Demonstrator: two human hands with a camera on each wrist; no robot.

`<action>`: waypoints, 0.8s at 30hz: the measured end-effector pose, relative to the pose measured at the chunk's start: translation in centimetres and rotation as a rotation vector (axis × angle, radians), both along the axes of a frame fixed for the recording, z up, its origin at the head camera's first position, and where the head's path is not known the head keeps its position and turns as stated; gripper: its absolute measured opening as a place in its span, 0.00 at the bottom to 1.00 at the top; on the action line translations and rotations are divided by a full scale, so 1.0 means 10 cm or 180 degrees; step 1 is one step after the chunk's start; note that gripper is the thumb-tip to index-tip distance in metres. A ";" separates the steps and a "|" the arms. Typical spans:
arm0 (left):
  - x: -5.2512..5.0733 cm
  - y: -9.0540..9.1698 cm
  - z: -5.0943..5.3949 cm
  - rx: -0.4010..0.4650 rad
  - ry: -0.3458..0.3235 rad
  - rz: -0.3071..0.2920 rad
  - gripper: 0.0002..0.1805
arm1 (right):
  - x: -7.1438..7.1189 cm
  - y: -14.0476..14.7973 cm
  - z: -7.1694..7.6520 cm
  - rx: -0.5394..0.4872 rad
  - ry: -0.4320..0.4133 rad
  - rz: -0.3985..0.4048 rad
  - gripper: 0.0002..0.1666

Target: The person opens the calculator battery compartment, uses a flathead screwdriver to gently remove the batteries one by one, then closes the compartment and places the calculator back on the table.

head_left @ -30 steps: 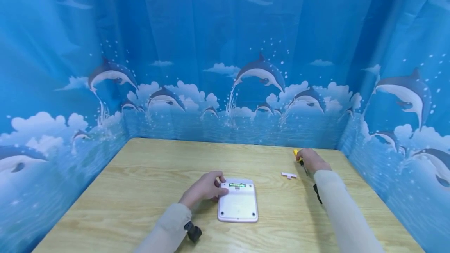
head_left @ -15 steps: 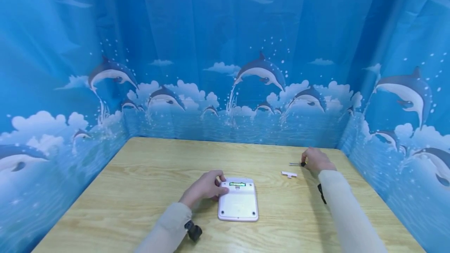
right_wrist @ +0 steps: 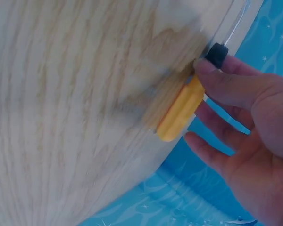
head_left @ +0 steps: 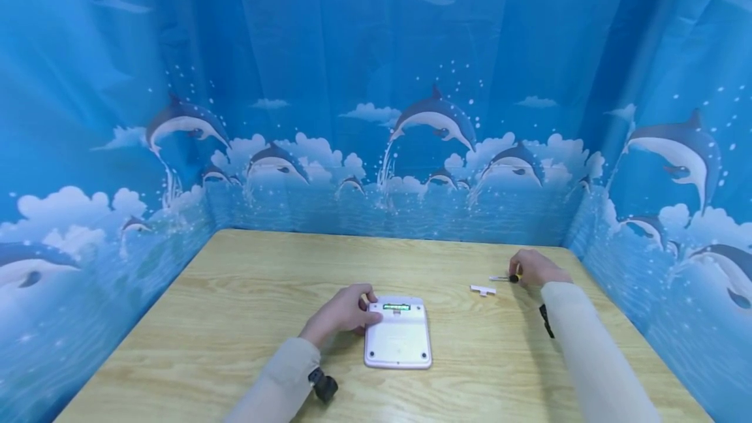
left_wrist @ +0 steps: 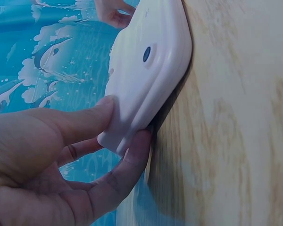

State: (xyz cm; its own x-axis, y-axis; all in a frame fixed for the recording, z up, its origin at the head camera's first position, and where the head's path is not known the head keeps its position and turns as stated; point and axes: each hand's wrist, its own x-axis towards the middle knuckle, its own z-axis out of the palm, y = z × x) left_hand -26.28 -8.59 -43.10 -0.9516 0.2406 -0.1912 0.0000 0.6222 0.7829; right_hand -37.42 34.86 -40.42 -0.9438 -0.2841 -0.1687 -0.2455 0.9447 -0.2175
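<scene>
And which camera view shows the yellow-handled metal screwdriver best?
Right wrist view: the screwdriver appears large, its handle, black collar and shaft visible. The head view shows it small, handle mostly hidden by the right hand; the left wrist, nothing.

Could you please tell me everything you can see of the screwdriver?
The screwdriver has a ridged yellow handle, seemingly plastic, a black collar and a thin metal shaft. It is at the far right of the table, beyond the white battery cover, its shaft pointing left in the head view. The right hand pinches it near the collar. I cannot tell whether it touches the table.
</scene>
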 end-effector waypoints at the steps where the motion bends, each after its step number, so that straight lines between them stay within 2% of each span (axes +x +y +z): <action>1: 0.00 0.00 0.00 0.0002 -0.0001 0.0001 0.10 | 0.00 0.00 0.01 -0.0022 -0.0025 0.0011 0.14; 7: -0.02 0.00 -0.01 -0.0008 -0.0006 0.0013 0.10 | 0.01 0.05 0.05 -0.0118 -0.0157 -0.0002 0.13; 14: -0.02 0.01 0.00 0.0004 -0.0020 0.0028 0.10 | 0.00 0.08 0.08 -0.0190 -0.0135 0.0271 0.11; 18: -0.02 0.02 0.00 -0.0032 -0.0013 0.0044 0.10 | 0.04 0.00 0.12 -0.0175 -0.0158 0.0338 0.09; 24: -0.01 0.02 0.00 -0.0080 0.0013 0.0049 0.10 | 0.04 -0.27 0.21 -0.0146 -0.0210 0.0401 0.09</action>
State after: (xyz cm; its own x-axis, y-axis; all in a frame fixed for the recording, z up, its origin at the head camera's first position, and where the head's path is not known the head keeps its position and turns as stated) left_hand -26.33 -8.41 -43.06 -0.9560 0.2211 -0.1930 -0.0065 0.6415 0.7671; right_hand -36.99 32.19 -38.29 -0.8875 -0.4086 -0.2132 -0.3454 0.8960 -0.2792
